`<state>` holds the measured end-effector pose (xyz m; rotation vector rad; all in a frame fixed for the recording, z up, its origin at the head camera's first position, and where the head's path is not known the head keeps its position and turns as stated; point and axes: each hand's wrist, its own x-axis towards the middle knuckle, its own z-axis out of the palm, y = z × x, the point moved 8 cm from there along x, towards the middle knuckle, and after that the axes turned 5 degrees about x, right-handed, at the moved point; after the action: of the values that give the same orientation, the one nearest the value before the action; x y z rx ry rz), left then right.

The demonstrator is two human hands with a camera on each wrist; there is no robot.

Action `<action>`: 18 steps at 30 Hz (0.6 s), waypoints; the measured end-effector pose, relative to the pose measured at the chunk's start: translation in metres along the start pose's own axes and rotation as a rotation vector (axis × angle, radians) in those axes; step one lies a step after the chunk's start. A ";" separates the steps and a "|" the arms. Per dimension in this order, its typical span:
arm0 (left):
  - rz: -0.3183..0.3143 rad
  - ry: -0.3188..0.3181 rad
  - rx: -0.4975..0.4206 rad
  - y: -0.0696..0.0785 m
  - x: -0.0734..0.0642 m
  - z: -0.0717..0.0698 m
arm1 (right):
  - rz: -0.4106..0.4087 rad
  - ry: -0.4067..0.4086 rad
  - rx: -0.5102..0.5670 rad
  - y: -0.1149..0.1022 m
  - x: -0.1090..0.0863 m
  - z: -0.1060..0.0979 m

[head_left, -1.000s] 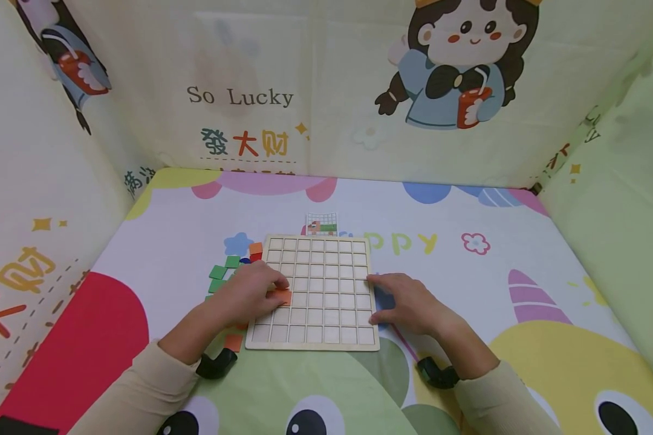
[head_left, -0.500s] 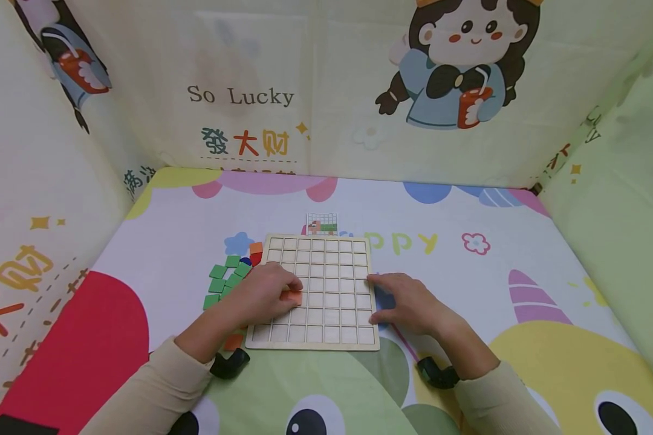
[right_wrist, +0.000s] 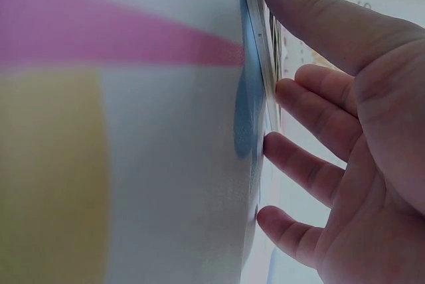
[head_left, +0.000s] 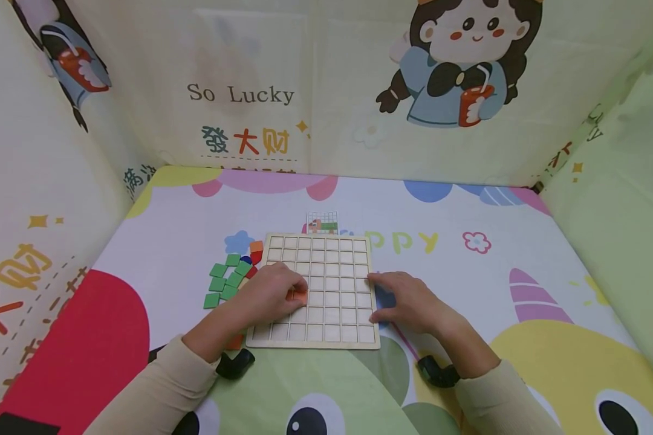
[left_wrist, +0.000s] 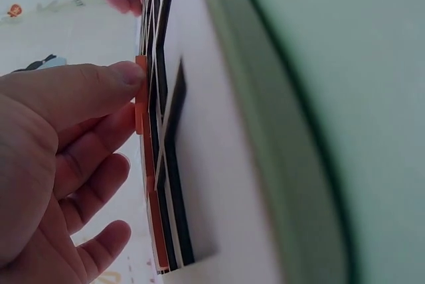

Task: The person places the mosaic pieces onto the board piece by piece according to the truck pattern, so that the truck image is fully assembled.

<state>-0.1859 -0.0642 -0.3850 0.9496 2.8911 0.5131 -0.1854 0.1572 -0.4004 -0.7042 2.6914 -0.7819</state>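
A wooden grid board with square cells lies flat on the table. My left hand is over its left half, pinching an orange square tile between thumb and index finger, low over the cells. In the left wrist view, the pinched orange tile sits close against the grid, and another orange tile lies in the cells nearby. My right hand touches the board's right edge with thumb and fingertips, its fingers extended and relaxed. The left hand hides part of the board's left columns.
Several loose green tiles lie left of the board, with a red tile, a blue piece and an orange tile near its upper left corner. A small printed card stands behind the board.
My left hand has slid right across the board with the orange tile, uncovering more green tiles at left. The right hand stays at the board's edge.
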 end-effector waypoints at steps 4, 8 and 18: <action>-0.005 0.013 0.007 -0.001 0.000 -0.001 | 0.004 -0.002 0.002 0.000 0.000 0.000; -0.013 0.019 0.008 -0.002 0.000 -0.002 | 0.007 -0.005 -0.005 0.000 0.001 -0.001; 0.009 0.008 -0.001 0.001 0.000 -0.004 | 0.007 -0.002 -0.007 -0.001 0.001 -0.002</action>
<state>-0.1864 -0.0647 -0.3811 0.9637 2.8949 0.5199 -0.1871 0.1570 -0.3981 -0.6972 2.6944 -0.7693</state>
